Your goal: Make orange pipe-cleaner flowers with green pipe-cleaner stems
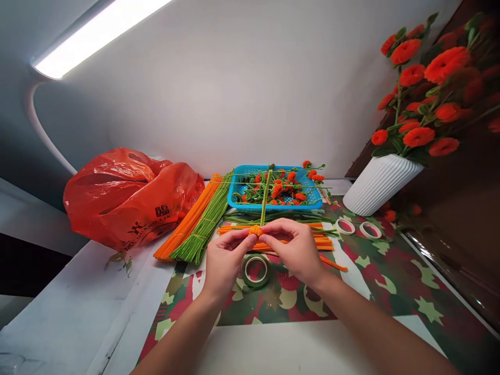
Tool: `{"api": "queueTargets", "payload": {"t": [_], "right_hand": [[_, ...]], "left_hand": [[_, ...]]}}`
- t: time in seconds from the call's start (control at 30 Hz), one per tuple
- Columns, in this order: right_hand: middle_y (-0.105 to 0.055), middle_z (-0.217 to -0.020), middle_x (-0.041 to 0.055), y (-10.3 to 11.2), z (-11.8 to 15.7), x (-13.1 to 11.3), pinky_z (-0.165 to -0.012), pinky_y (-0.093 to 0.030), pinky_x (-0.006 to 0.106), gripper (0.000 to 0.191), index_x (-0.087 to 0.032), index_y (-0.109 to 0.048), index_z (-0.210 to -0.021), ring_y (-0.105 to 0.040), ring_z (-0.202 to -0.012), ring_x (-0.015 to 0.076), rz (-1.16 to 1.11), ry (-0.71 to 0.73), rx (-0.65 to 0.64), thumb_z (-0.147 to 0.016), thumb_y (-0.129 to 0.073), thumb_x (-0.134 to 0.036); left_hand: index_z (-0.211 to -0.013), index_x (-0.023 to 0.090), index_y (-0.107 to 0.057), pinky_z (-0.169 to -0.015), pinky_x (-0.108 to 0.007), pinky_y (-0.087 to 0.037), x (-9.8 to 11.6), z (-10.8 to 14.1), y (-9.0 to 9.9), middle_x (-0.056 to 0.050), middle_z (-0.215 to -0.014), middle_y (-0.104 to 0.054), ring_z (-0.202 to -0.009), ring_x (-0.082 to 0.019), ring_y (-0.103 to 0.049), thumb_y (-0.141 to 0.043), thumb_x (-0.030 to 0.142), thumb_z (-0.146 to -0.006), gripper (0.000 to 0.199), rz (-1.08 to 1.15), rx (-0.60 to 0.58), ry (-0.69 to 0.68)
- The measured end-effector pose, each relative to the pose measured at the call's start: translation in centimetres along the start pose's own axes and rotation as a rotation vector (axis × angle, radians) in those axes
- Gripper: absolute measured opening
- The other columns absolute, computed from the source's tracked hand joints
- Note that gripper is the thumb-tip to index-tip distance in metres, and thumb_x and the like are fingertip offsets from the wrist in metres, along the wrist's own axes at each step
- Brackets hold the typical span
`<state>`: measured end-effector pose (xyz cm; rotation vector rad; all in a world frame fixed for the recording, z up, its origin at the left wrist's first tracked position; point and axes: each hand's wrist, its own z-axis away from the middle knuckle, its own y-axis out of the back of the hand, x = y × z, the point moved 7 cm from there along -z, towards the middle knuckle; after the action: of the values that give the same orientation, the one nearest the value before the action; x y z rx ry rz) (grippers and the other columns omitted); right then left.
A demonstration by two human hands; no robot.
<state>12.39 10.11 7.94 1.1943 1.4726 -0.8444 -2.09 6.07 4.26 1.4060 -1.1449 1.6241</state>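
Between my two hands is a small orange pipe-cleaner flower with a green stem pointing up and away from me. My left hand pinches the flower from the left with thumb and fingertips. From the right, my right hand pinches it the same way. Just below them a roll of green floral tape lies on the mat. Loose orange pipe cleaners lie behind and under my hands, some partly hidden by them.
A blue basket at the back holds several orange flowers. Bundles of orange and green pipe cleaners lie left, beside a red plastic bag. Rightward are two pale tape rolls and a white vase of flowers. A lamp hangs above.
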Motion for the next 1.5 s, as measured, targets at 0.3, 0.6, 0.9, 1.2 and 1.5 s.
{"api": "queueTargets", "payload": {"t": [0.3,0.6,0.9,1.2,1.5], "right_hand": [[-0.074,-0.082,0.0059,0.1,0.0,0.6,-0.07,-0.059,0.031,0.011,-0.018,-0.074,-0.082,-0.07,-0.076,0.02,0.029,-0.013,0.024,-0.075,-0.067,-0.022],[-0.074,-0.083,0.0051,-0.2,0.4,0.1,-0.068,-0.059,0.03,0.015,-0.019,-0.075,-0.083,-0.07,-0.075,0.0194,0.123,0.049,0.031,-0.077,-0.062,-0.015],[-0.074,-0.083,0.0054,-0.4,0.5,-0.1,-0.069,-0.059,0.032,0.017,-0.021,-0.075,-0.084,-0.07,-0.074,0.0199,0.19,0.087,0.01,-0.078,-0.06,-0.015],[-0.074,-0.08,0.0077,1.0,-0.9,1.1,-0.069,-0.059,0.033,0.019,-0.015,-0.073,-0.082,-0.071,-0.074,0.0217,0.016,-0.15,0.024,-0.069,-0.072,-0.028],[-0.07,-0.101,0.0065,0.2,-0.6,-1.3,-0.08,-0.057,0.031,0.028,-0.019,-0.07,-0.097,-0.068,-0.09,0.0195,0.184,0.096,-0.144,-0.069,-0.07,-0.016]], "left_hand": [[-0.082,0.014,-0.075,-0.073,-0.034,-0.057,0.0,0.4,-0.1,-0.008,-0.082,-0.074,-0.076,-0.021,-0.069,-0.078,0.033,-0.065,0.025,-0.084,0.015,-0.063],[-0.118,0.019,-0.063,-0.067,-0.025,-0.055,0.6,1.1,-0.4,-0.004,-0.082,-0.071,-0.071,-0.016,-0.067,-0.069,0.031,-0.076,0.044,-0.271,-0.017,-0.24],[-0.112,0.019,-0.063,-0.066,-0.025,-0.054,0.9,1.2,-0.8,-0.004,-0.081,-0.069,-0.072,-0.015,-0.066,-0.067,0.028,-0.077,0.036,-0.272,-0.052,-0.247],[-0.1,0.013,-0.064,-0.062,-0.027,-0.055,0.6,0.4,-0.7,-0.005,-0.075,-0.07,-0.061,-0.014,-0.065,-0.073,0.034,-0.071,0.037,-0.038,-0.05,-0.019],[-0.094,0.014,-0.069,-0.065,-0.027,-0.057,0.0,0.1,-0.4,-0.008,-0.093,-0.071,-0.074,-0.016,-0.067,-0.073,0.035,-0.07,0.033,0.036,-0.049,0.015]]}}
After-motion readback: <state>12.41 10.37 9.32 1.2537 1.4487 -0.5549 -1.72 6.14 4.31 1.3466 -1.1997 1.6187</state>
